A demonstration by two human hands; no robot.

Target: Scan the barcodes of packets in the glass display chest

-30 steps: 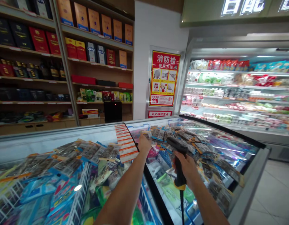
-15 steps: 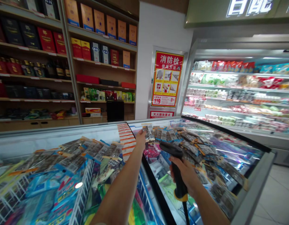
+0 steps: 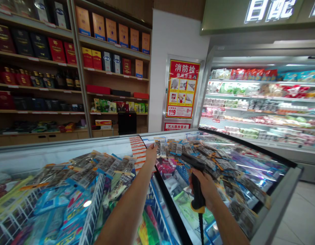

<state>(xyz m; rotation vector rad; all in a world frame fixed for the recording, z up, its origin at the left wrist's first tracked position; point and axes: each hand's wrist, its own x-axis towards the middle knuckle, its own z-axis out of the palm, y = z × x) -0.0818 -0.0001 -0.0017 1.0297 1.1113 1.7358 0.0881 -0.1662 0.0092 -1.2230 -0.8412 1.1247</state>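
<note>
My left hand reaches to the far side of the freezer, its fingers closed on the edge of a small flat packet with a clear front and dark contents. My right hand is wrapped around the handle of a black and yellow barcode scanner. The scanner's head tilts toward the upper left, below and right of the held packet, and its cable hangs down. Similar packets lie spread over the glass on the right. More packets lie in a row on the left side.
White wire baskets divide bagged goods inside the chest freezer. A black divider bar runs between its two halves. Behind stand wooden shelves with boxes, a red fire-hydrant poster and a lit refrigerated display.
The view has shifted slightly, so the shelves sit a little lower and farther right. The scanner has moved slightly right, while my left hand stays on the packet.
</note>
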